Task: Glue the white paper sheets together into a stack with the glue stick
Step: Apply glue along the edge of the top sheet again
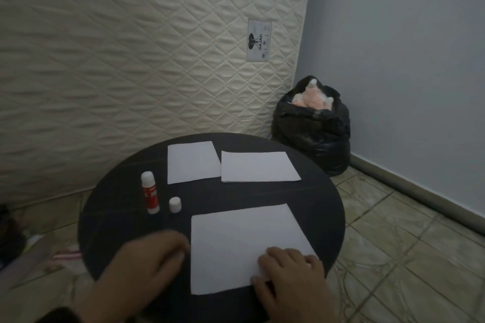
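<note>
- Paper status: near sheet lies flat at the desk's front edge, long axis roughly left-right and slightly skewed; two more lie at the far side, the far left sheet and the far right sheet, corners just meeting.
- Right hand lies flat on the near sheet's front right corner, pinning it; grip holds nothing, fingers spread loosely.
- Left hand rests on the desk just beside the sheet's left edge, fingers curled and empty; blurred, so exact finger gap is unclear.
- Glue stick stands upright and uncapped, ahead of the left hand; cap stands just beside it on the right.
- Key relation: glue lies straight forward of my left hand, well apart from the right, so the left is nearer.
- Judgement: next move is a left-hand reach to the glue while the right pins the sheet.
</note>
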